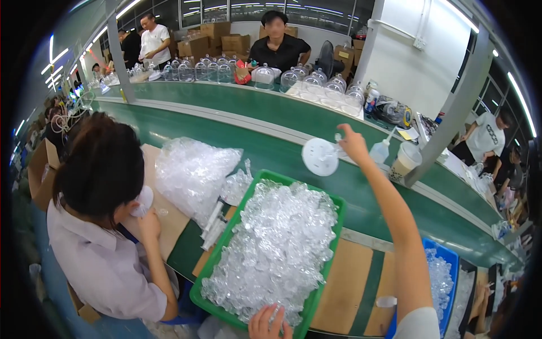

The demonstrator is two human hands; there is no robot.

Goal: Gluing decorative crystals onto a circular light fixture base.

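Here, dark-printed cup (404, 163) right of white disc (320, 157); blue-labelled bottle (371, 100) beyond.

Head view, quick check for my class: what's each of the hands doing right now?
Left hand: fingers loosely bent at the clear plastic pieces; grip cannot be told.
Right hand: seemingly closed on a small clear piece near the white disc.

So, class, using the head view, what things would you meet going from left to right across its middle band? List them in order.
Open cardboard box → clear plastic bag → round white disc → the person's right hand → squeeze bottle → cup.
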